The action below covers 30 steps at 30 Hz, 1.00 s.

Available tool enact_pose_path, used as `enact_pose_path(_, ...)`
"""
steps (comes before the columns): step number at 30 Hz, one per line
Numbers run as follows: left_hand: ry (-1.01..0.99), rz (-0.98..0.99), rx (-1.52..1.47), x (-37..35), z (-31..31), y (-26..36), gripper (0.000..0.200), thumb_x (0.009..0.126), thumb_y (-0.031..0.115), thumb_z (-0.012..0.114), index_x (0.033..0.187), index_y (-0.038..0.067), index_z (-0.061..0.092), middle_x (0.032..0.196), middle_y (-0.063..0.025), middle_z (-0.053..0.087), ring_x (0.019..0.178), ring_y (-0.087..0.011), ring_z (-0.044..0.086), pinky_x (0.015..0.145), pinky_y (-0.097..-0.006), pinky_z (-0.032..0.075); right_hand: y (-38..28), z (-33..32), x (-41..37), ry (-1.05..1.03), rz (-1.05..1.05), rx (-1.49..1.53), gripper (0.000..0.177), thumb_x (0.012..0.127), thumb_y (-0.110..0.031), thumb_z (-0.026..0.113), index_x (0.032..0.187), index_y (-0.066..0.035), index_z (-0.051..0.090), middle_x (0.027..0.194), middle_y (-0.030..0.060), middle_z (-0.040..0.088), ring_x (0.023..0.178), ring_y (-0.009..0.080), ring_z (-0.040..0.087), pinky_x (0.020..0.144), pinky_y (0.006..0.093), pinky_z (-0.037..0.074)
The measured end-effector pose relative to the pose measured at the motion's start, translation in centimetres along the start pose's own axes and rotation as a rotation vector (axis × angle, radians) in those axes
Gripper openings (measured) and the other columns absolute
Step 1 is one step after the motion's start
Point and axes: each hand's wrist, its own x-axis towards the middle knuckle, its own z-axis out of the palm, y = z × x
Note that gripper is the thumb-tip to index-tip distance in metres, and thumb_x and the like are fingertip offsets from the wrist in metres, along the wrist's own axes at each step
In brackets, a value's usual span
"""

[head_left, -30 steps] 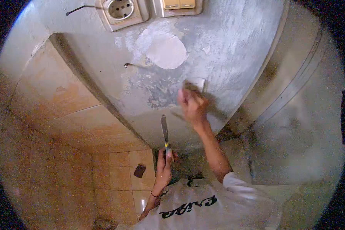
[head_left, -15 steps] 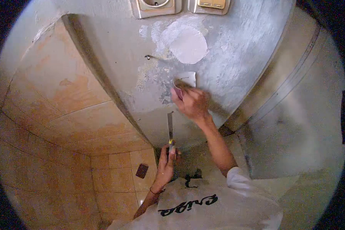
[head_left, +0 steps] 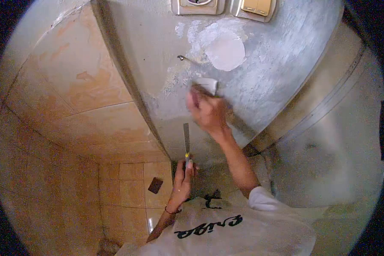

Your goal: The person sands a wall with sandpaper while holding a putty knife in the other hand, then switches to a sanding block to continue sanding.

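Note:
My right hand (head_left: 207, 112) is closed on a folded piece of sandpaper (head_left: 207, 85), pale on one side and reddish on the other, against the grey wall (head_left: 158, 89). Motion blurs its fingers. Above it on the wall is a round white patch (head_left: 225, 52) with rough, mottled plaster around it. Lower down, my left hand (head_left: 184, 177) holds a putty knife (head_left: 186, 141) by its grey and yellow handle, with the narrow metal blade pointing up.
A socket (head_left: 197, 6) and a switch (head_left: 256, 8) are at the wall's top. A small screw (head_left: 181, 57) sticks out left of the patch. Orange tiles (head_left: 81, 85) cover the left side. A dark reddish rectangular piece (head_left: 155, 185) lies on the tiled floor.
The wall, with its patch and socket, has shifted right in view. My right hand has moved slightly left across the wall with the sandpaper. My left hand still holds the putty knife.

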Motion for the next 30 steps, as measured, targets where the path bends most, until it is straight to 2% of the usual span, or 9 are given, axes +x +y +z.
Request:
enact_pose_path(1,0.029,-0.013,0.025,-0.3,0.3,0.6,0.035,0.107,0.033,0.042,0.121,0.003,0.048,0.096,-0.0062,0.057,0.084,-0.0140,0.050,0.079,-0.0285,0.043,-0.2,0.1,-0.1,-0.015,-0.237,-0.042,0.031,0.099,-0.025,0.057,0.081,-0.002,0.066,0.058,0.0121,0.062,0.047,0.0267,0.062,0.048,0.0400,0.048)
enact_pose_path(5,0.118,0.105,0.102,-0.4,0.8,0.9,0.035,0.106,0.033,0.043,0.123,0.002,0.048,0.097,-0.0063,0.058,0.085,-0.0137,0.051,0.079,-0.0289,0.044,0.2,-1.3,-0.1,0.037,0.289,0.219,0.026,0.099,-0.026,0.057,0.097,-0.003,0.069,0.060,0.0130,0.064,0.049,0.0292,0.063,0.050,0.0427,0.050)
enact_pose_path(9,0.074,-0.005,0.046,-1.0,1.5,2.4,0.036,0.106,0.033,0.043,0.123,0.002,0.048,0.098,-0.0062,0.058,0.087,-0.0140,0.052,0.080,-0.0287,0.044,1.3,-0.6,-1.2,0.084,-0.129,0.034,0.023,0.100,-0.022,0.052,0.103,-0.001,0.062,0.079,0.0188,0.066,0.063,0.0350,0.065,0.053,0.0449,0.051)
enact_pose_path(11,0.024,-0.109,0.070,-1.1,1.6,3.7,0.036,0.106,0.033,0.043,0.121,0.002,0.048,0.098,-0.0057,0.058,0.086,-0.0143,0.053,0.080,-0.0285,0.044,1.7,-2.8,-0.4,0.113,0.445,0.250,0.023,0.100,-0.023,0.053,0.103,-0.003,0.063,0.067,0.0118,0.063,0.056,0.0295,0.063,0.052,0.0404,0.050)
enact_pose_path(17,0.057,0.018,-0.016,0.1,3.9,0.2,0.031,0.106,0.034,0.043,0.112,0.003,0.049,0.090,-0.0039,0.055,0.080,-0.0132,0.049,0.076,-0.0283,0.043,5.4,-2.6,-1.3,0.160,-0.162,0.052,0.035,0.102,-0.029,0.051,0.082,-0.004,0.062,0.063,0.0113,0.062,0.054,0.0245,0.061,0.052,0.0398,0.048)
enact_pose_path(21,0.090,-0.092,-0.071,-0.6,4.9,1.1,0.031,0.106,0.034,0.043,0.109,0.003,0.048,0.089,-0.0037,0.054,0.081,-0.0134,0.049,0.076,-0.0280,0.043,4.6,-5.9,0.2,0.091,0.481,0.146,0.028,0.098,-0.025,0.057,0.082,-0.003,0.062,0.066,0.0166,0.063,0.056,0.0319,0.063,0.054,0.0423,0.049)
enact_pose_path(24,0.093,-0.019,-0.078,-0.7,5.5,-0.3,0.031,0.106,0.034,0.043,0.109,0.004,0.048,0.089,-0.0037,0.054,0.080,-0.0129,0.049,0.075,-0.0273,0.043,3.9,-4.6,1.4,0.230,-0.170,0.126,0.036,0.100,-0.028,0.057,0.078,0.000,0.063,0.058,0.0106,0.058,0.050,0.0190,0.056,0.050,0.0372,0.045)
enact_pose_path(27,0.048,0.015,-0.072,-0.9,5.2,0.1,0.032,0.106,0.034,0.043,0.112,0.004,0.048,0.090,-0.0040,0.054,0.080,-0.0126,0.050,0.073,-0.0271,0.043,2.9,-7.0,2.5,0.157,0.336,0.351,0.032,0.097,-0.025,0.061,0.078,0.000,0.064,0.063,0.0152,0.063,0.053,0.0276,0.064,0.052,0.0401,0.049)
enact_pose_path(30,0.031,0.028,-0.138,-1.2,5.8,-0.1,0.033,0.106,0.035,0.043,0.114,0.003,0.048,0.091,-0.0045,0.055,0.079,-0.0128,0.050,0.072,-0.0277,0.043,2.5,-5.4,2.6,0.141,0.082,0.229,0.034,0.097,-0.024,0.062,0.073,0.001,0.061,0.064,0.0160,0.063,0.049,0.0270,0.060,0.050,0.0396,0.047)
